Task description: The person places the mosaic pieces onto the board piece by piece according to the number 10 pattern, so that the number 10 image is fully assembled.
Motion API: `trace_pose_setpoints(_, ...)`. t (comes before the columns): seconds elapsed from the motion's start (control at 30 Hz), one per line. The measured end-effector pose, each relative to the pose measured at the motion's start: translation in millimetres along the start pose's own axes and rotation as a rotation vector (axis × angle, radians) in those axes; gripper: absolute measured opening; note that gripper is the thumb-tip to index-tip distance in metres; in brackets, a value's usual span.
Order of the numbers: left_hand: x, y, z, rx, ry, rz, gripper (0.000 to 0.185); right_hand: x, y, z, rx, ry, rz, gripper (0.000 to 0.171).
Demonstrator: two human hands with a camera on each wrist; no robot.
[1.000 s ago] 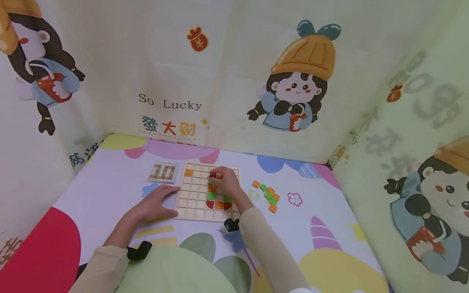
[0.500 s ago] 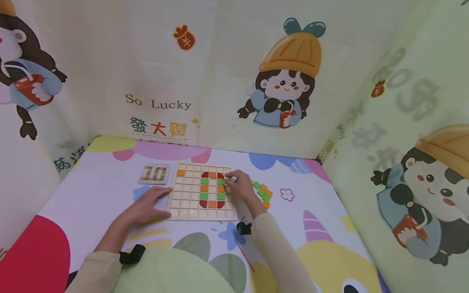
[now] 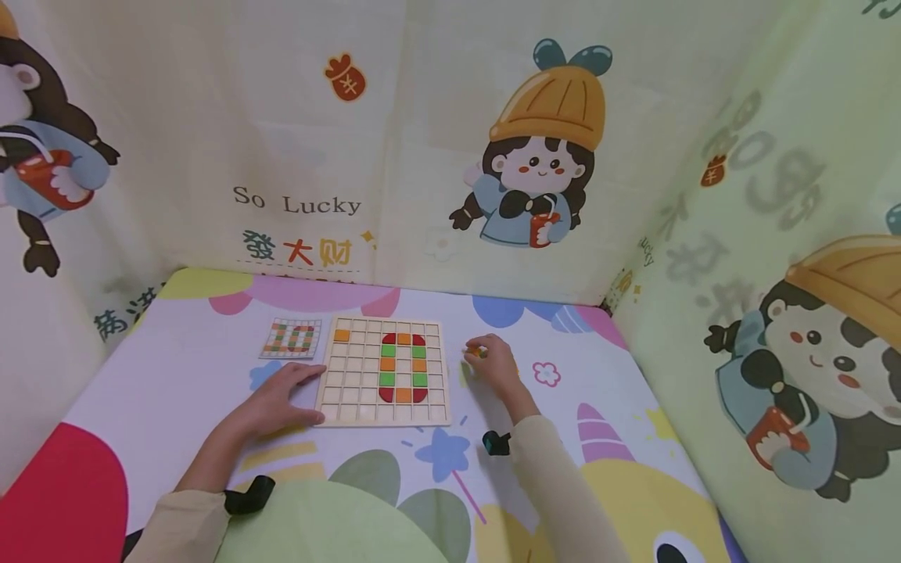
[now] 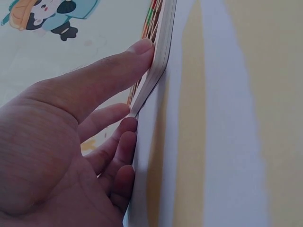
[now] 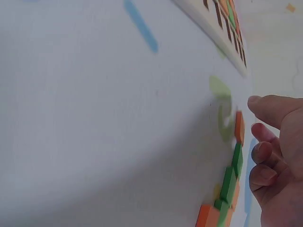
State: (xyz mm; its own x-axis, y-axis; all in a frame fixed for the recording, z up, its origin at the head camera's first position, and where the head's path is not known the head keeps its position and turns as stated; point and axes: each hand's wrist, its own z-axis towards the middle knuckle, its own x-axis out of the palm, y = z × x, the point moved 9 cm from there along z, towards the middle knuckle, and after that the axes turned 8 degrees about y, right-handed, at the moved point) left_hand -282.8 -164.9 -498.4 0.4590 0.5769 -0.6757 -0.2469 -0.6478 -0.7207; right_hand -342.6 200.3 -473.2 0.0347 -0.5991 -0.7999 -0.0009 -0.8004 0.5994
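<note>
Hands at the wooden grid board

Head view: the left hand (image 3: 276,400) lies flat, fingers straight, against the left edge of the wooden grid board (image 3: 383,371), which rests on the patterned surface (image 3: 176,367). A pattern card (image 3: 290,338) lies just beside the board's far left corner. The right hand (image 3: 493,366) hovers over loose tiles right of the board, fingertips around an orange tile (image 3: 479,352).

Left wrist view: the thumb (image 4: 118,71) presses the board's rim (image 4: 161,52); fingers stay straight.

Right wrist view: fingers curl loosely beside the tile pile (image 5: 229,184) (whether they pinch cannot be told).
</note>
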Motion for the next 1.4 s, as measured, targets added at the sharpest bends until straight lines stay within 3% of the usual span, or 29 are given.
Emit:
trace_pose_setpoints(0.23, -0.8, 0.2, -0.6, 0.003, -0.006, -0.013, 0.084, -3.2, -20.6, -1.9, 0.095, 0.01, -0.004, 0.023)
trace_pose_setpoints(0.47, 0.5, -0.2, -2.6, 0.013, -0.012, -0.024, 0.083, -8.6, -26.5, -6.9, 0.079, -0.012, -0.048, 0.024)
trace_pose_setpoints(0.77, -0.4, -3.2, -2.2, 0.019, -0.008, -0.023, 0.083, -14.7, -38.5, -9.5, 0.127, 0.017, -0.083, 0.032)
trace_pose_setpoints(1.07, -0.4, -3.3, -1.6, 0.007, 0.0, -0.018, 0.083, -16.7, -42.5, -9.6, 0.152, 0.023, -0.048, 0.031)
trace_pose_setpoints(1.4, -0.4, -0.4, -1.3, -0.018, 0.008, -0.03, 0.083, -14.9, -24.3, -6.7, 0.056, -0.028, -0.033, 0.032)
